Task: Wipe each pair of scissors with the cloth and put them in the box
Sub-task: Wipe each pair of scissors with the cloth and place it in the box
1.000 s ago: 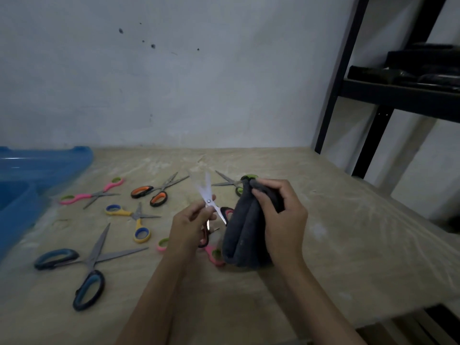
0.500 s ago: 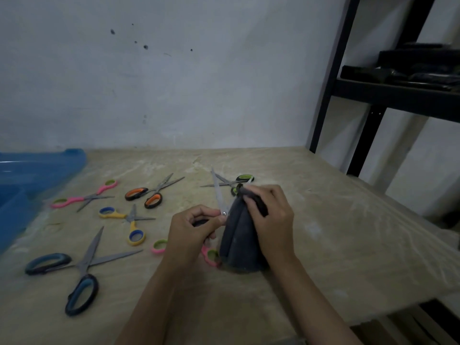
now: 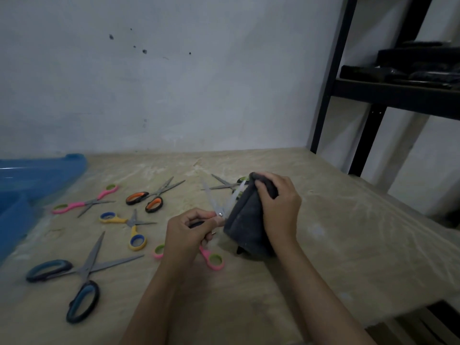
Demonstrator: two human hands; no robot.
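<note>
My left hand grips the handles of a small pair of scissors, its two blades spread and pointing up and away. My right hand holds a folded dark grey cloth bunched at its top, pressed against the right blade. Several other scissors lie on the table: pink-green, orange-black, yellow-blue, large dark blue, a pink-green pair partly under my left hand, and a green-handled pair behind the cloth. The blue box stands at far left.
The wooden table meets a grey wall at the back. A black metal shelf frame with dark items rises at the right. The table's front right edge drops off near the lower right corner.
The held scissors' blades have opened wider, and the cloth has moved up against the right blade. The camera view shifted slightly to the left.
</note>
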